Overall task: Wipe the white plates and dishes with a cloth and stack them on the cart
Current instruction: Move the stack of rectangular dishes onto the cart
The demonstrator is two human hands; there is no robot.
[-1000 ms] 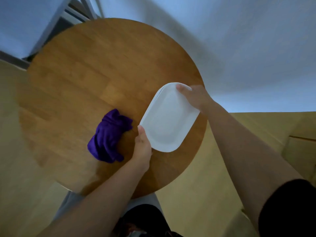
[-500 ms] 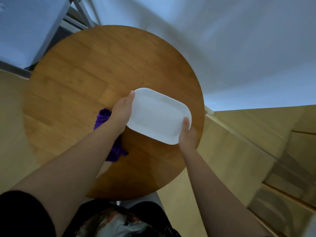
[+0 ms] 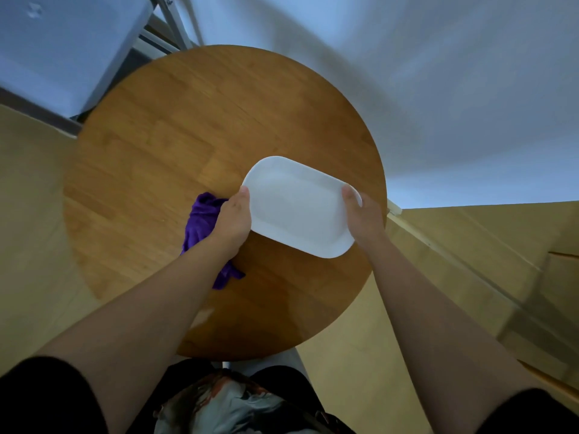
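A white oblong dish (image 3: 297, 208) with rounded corners is held above the round wooden table (image 3: 175, 130). My left hand (image 3: 233, 219) grips its left end, thumb on the rim. My right hand (image 3: 362, 216) grips its right end, thumb on top of the rim. A crumpled purple cloth (image 3: 202, 223) lies on the table, partly hidden under my left hand and forearm. No cart shows in this view.
A metal-framed chair or stand (image 3: 156, 36) with a pale panel stands beyond the table at top left. A white wall (image 3: 454, 89) runs along the right. Light wooden flooring (image 3: 438, 277) surrounds the table.
The dish has turned from a steep diagonal to nearly crosswise. My left hand moved up to its left end and my right hand came down to its right end. The view shifted.
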